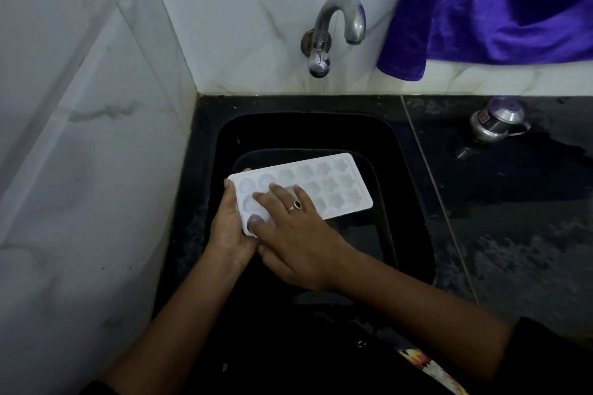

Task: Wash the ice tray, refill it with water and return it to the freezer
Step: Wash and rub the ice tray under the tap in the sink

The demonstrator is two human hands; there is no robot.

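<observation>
Head view: ice tray [337, 183] held over sink [321, 131], toward its left side. Left hand [229, 224] grips tray's left end, fingers curled around it. Right hand [298, 240] has straight, spread fingers pressing on cells. Risk: hard press tips tray out of one-hand grip, and it drops into sink.

A home kitchen: black sink [407, 151], wall tap [337, 29], marble tiles [224, 9].

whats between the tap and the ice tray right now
In the head view, only the black sink, its back rim and dark basin, lies between the tap and the ice tray; no water stream shows.
</observation>
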